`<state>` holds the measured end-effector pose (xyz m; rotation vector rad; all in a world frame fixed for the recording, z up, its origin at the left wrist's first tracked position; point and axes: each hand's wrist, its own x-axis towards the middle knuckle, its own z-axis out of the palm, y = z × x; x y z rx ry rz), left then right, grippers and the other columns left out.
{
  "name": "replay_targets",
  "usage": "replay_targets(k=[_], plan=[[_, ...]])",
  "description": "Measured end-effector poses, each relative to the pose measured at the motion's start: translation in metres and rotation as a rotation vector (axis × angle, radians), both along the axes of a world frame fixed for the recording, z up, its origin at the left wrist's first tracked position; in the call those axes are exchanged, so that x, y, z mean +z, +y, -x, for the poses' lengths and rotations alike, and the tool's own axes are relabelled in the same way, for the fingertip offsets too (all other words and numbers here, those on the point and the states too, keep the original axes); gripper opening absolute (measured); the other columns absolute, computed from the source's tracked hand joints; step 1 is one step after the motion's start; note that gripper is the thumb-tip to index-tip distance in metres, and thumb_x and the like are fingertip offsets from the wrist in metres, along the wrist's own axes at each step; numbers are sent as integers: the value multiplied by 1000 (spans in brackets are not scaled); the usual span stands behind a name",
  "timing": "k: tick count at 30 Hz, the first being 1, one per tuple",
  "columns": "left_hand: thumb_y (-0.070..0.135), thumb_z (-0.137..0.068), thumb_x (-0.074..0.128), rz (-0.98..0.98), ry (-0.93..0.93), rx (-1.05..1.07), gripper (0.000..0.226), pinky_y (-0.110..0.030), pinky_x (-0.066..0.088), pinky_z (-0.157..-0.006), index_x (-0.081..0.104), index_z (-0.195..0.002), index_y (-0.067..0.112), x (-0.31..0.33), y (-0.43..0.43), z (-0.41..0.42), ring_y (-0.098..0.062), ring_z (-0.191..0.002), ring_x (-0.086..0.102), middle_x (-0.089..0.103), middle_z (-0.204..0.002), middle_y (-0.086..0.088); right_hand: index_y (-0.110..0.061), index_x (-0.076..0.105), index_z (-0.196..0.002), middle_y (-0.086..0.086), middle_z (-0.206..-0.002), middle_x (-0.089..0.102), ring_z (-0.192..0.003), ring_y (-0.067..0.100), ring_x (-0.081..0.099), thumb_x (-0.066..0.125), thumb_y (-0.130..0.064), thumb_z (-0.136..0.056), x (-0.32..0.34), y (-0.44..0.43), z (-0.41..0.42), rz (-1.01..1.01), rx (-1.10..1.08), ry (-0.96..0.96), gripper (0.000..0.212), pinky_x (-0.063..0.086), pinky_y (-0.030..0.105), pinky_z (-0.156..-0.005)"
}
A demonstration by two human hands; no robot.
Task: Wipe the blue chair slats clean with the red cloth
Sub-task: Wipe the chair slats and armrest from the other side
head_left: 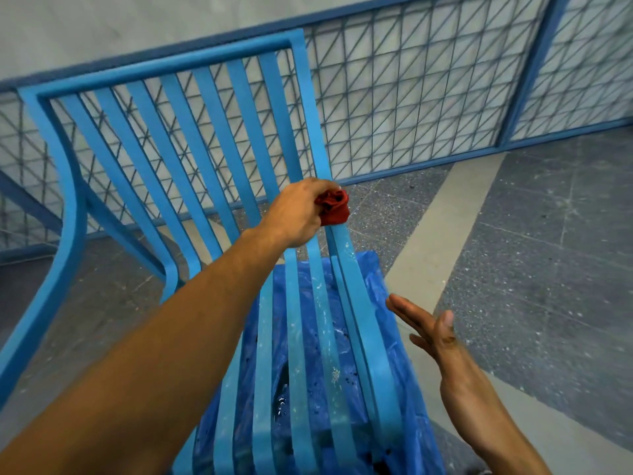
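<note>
Head view: our left hand grips the cloth, wadded, pressed on the outer slat. Right hand flat-open, empty, just beside that slat. We judge the cloth soft and light, best held bunched; the slat rigid, smooth.

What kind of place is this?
Likely a balcony or outdoor landing: a blue wire-mesh railing fences it, the floor is speckled terrazzo, and a slatted blue chair stands before the railing.
</note>
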<state>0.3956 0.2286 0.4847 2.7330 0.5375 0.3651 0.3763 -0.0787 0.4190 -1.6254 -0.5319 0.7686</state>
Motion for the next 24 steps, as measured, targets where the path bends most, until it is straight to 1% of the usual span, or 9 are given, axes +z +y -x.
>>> replay_targets(k=[4, 8, 12, 14, 16, 18, 20, 22, 24], plan=[[-5, -93, 50, 72, 82, -44, 51, -35, 38, -110, 58, -134, 24, 7, -5, 18, -21, -128, 50, 57, -138, 0, -54, 55, -133, -30, -138, 55, -136, 4, 46, 11, -90, -80, 10, -20, -1, 27, -34, 11, 78, 25, 47, -120], [-9, -90, 49, 155, 125, -55, 50, -38, 41, -110, 63, -126, 22, 15, -6, 42, -20, -123, 53, 60, -133, 1, -41, 59, -133, -24, -128, 65, -125, -7, 53, 31, -77, -91, 34, -15, 8, -13, -95, 17, 62, 34, 37, -117], [-11, -88, 51, 290, 115, 22, 49, -37, 42, -108, 65, -119, 24, 6, -5, 81, -21, -118, 57, 63, -128, -1, -26, 56, -139, -11, -134, 62, -115, -11, 54, 53, -42, -96, 64, 12, 18, 59, -54, -79, 46, 38, 16, -103], [-4, -90, 56, 392, -3, 102, 43, -43, 49, -103, 64, -117, 29, 4, -10, 107, -23, -113, 61, 65, -123, -1, -22, 55, -140, -7, -133, 63, -117, -4, 56, 55, -33, -99, 80, 22, 21, 83, -49, -153, 42, 39, 20, -104], [2, -92, 62, 524, -180, 212, 35, -43, 60, -81, 64, -114, 29, 9, -22, 134, -23, -97, 69, 70, -111, -1, -21, 58, -137, -6, -129, 65, -119, 1, 58, 58, -30, -99, 95, 28, 24, 81, -75, -207, 39, 43, 26, -107], [5, -94, 64, 768, -374, 302, 30, -42, 63, -63, 65, -107, 32, 20, -36, 162, -18, -82, 73, 73, -103, -2, -20, 60, -133, -5, -123, 68, -116, 4, 61, 60, -27, -98, 112, 33, 34, 73, -95, -235, 35, 46, 28, -106], [9, -94, 65, 920, -517, 364, 28, -38, 62, -58, 65, -104, 36, 29, -47, 187, -10, -74, 73, 73, -98, 2, -19, 62, -129, -2, -119, 69, -111, 6, 64, 61, -21, -98, 127, 39, 47, 55, -87, -236, 31, 50, 20, -98], [10, -95, 64, 1001, -617, 398, 25, -26, 57, -52, 63, -109, 31, 37, -51, 214, -6, -67, 72, 73, -94, 3, -15, 64, -127, 2, -117, 71, -101, 5, 66, 61, -17, -98, 140, 51, 70, 53, -71, -222, 30, 50, 10, -86], [14, -95, 64, 1025, -682, 418, 24, -26, 60, -64, 62, -112, 32, 39, -50, 242, -4, -78, 72, 73, -101, 1, -14, 64, -127, 3, -116, 71, -97, 7, 66, 62, -16, -97, 150, 68, 98, 80, -31, -204, 30, 49, 7, -81]])
